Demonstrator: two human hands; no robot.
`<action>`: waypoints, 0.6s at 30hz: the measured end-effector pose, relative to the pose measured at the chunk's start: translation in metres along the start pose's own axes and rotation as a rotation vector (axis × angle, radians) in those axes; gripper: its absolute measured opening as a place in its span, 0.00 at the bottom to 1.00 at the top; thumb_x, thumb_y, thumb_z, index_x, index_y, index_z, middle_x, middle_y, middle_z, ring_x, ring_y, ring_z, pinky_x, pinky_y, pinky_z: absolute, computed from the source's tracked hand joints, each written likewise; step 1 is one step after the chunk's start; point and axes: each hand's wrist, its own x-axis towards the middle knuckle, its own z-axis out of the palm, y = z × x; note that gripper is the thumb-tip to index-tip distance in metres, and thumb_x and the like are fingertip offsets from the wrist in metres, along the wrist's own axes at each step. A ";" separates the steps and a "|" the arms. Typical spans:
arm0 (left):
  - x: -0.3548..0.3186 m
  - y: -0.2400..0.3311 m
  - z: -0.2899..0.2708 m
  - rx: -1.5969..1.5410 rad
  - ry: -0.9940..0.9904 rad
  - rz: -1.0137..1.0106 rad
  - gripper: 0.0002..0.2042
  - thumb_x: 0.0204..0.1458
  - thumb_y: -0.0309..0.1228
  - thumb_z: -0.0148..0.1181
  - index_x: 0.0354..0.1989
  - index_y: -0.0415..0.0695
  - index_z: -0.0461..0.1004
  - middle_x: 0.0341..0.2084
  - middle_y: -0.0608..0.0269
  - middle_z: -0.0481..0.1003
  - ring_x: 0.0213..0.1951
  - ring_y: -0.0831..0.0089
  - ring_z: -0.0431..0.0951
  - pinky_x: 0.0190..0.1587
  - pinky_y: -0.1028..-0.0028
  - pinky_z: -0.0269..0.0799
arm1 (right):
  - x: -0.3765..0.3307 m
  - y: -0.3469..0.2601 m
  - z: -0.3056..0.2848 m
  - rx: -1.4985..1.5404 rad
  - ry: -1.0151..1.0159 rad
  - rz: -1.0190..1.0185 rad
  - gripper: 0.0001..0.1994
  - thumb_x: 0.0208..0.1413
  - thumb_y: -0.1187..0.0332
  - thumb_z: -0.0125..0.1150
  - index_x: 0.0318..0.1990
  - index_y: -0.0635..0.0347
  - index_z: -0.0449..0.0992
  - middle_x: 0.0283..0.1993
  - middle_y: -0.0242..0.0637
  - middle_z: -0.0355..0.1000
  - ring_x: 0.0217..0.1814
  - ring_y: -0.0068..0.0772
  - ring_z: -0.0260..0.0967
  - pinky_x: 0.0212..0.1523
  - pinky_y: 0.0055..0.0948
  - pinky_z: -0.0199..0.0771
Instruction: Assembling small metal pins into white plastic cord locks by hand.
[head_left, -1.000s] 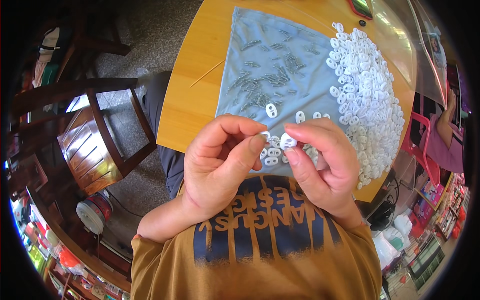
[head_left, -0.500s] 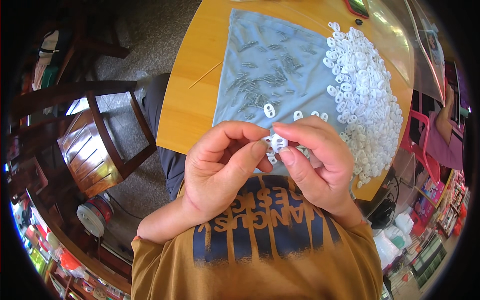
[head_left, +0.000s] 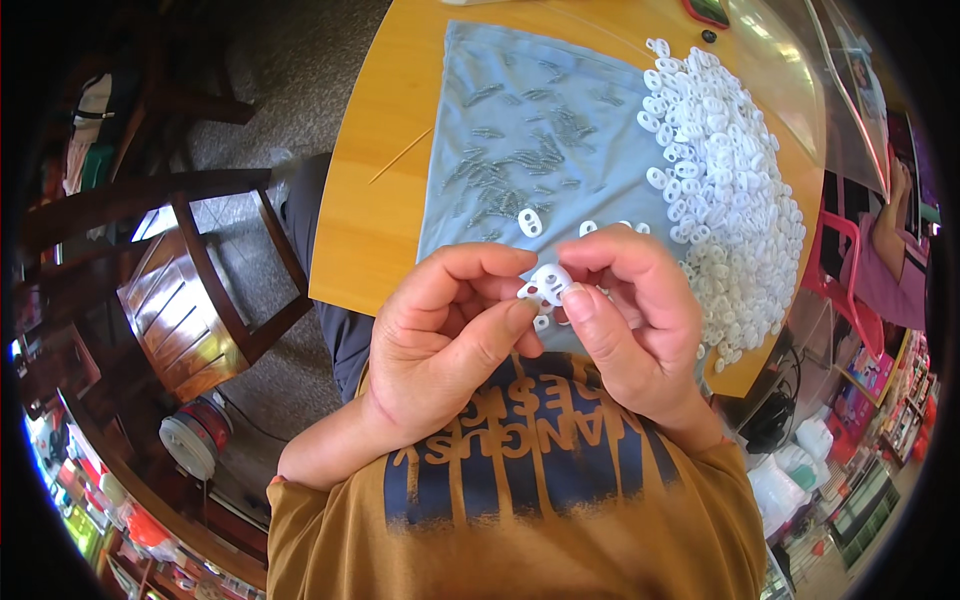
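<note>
Close in front of my chest, both hands meet over small white plastic parts. My right hand (head_left: 640,325) pinches a white oval plastic piece (head_left: 554,284) with holes between thumb and forefinger. My left hand (head_left: 430,335) grips the adjoining white part at its left side; its fingertips partly hide it, so I cannot tell whether the two are joined. A few more oval pieces lie on the blue-grey cloth (head_left: 470,80) just beyond, one of them a loose two-hole oval (head_left: 530,222). Small metal springs (head_left: 500,175) are scattered over the cloth's middle.
A large heap of white oval pieces (head_left: 725,170) covers the right side of the wooden table (head_left: 365,225). A thin stick (head_left: 400,156) lies left of the cloth. A wooden chair (head_left: 190,300) stands at left; a person in purple (head_left: 895,275) sits at far right.
The white piece in my right fingers has tilted and shifted slightly left. My right fingers have curled differently around it. The table view has slid slightly left.
</note>
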 end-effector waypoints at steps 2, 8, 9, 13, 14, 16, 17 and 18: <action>0.000 0.001 0.000 0.008 0.004 -0.003 0.15 0.54 0.17 0.52 0.50 0.37 0.66 0.33 0.64 0.73 0.31 0.81 0.74 0.35 0.84 0.71 | -0.001 0.002 -0.001 0.067 0.007 0.007 0.10 0.53 0.81 0.54 0.44 0.66 0.72 0.33 0.39 0.70 0.30 0.25 0.67 0.32 0.22 0.67; 0.000 0.004 0.001 0.048 -0.028 -0.039 0.16 0.54 0.18 0.53 0.52 0.37 0.65 0.33 0.64 0.73 0.30 0.82 0.74 0.34 0.84 0.71 | 0.002 0.002 -0.010 -0.081 -0.060 -0.058 0.10 0.52 0.81 0.54 0.42 0.65 0.73 0.35 0.40 0.71 0.30 0.26 0.68 0.32 0.22 0.67; 0.000 0.003 0.001 0.035 -0.028 -0.027 0.16 0.54 0.18 0.53 0.52 0.37 0.65 0.33 0.64 0.73 0.30 0.81 0.75 0.34 0.84 0.71 | 0.004 0.004 -0.012 -0.099 -0.087 -0.123 0.10 0.52 0.81 0.54 0.43 0.65 0.73 0.36 0.40 0.71 0.30 0.27 0.68 0.32 0.22 0.68; 0.000 0.003 0.003 -0.057 -0.021 -0.021 0.17 0.54 0.18 0.53 0.53 0.36 0.65 0.33 0.62 0.74 0.30 0.80 0.75 0.35 0.83 0.72 | 0.006 0.001 -0.012 -0.130 -0.135 -0.188 0.13 0.50 0.81 0.57 0.45 0.65 0.72 0.37 0.41 0.71 0.32 0.28 0.69 0.33 0.24 0.71; 0.001 0.003 0.003 -0.054 -0.025 -0.023 0.17 0.54 0.18 0.53 0.53 0.36 0.65 0.33 0.62 0.74 0.30 0.80 0.75 0.35 0.83 0.72 | 0.006 0.000 -0.013 -0.131 -0.129 -0.189 0.13 0.50 0.81 0.57 0.45 0.65 0.72 0.37 0.41 0.71 0.32 0.28 0.69 0.33 0.24 0.71; 0.001 0.003 0.001 -0.115 -0.057 -0.080 0.17 0.54 0.18 0.53 0.53 0.34 0.64 0.35 0.58 0.75 0.32 0.78 0.76 0.37 0.81 0.74 | 0.007 0.000 -0.017 -0.155 -0.176 -0.208 0.15 0.49 0.80 0.59 0.47 0.65 0.72 0.39 0.41 0.70 0.34 0.30 0.70 0.35 0.26 0.74; 0.000 0.002 0.001 -0.113 -0.059 -0.081 0.17 0.54 0.18 0.53 0.53 0.34 0.64 0.35 0.58 0.75 0.32 0.78 0.76 0.37 0.81 0.74 | 0.006 -0.002 -0.018 -0.154 -0.173 -0.209 0.15 0.49 0.80 0.59 0.47 0.65 0.72 0.39 0.41 0.70 0.34 0.30 0.70 0.35 0.26 0.74; -0.001 -0.001 0.001 -0.135 -0.063 -0.058 0.17 0.54 0.18 0.53 0.54 0.34 0.64 0.36 0.56 0.75 0.33 0.76 0.77 0.38 0.80 0.75 | 0.006 -0.004 -0.018 -0.156 -0.198 -0.196 0.16 0.49 0.79 0.60 0.48 0.65 0.71 0.40 0.41 0.70 0.35 0.31 0.70 0.35 0.27 0.74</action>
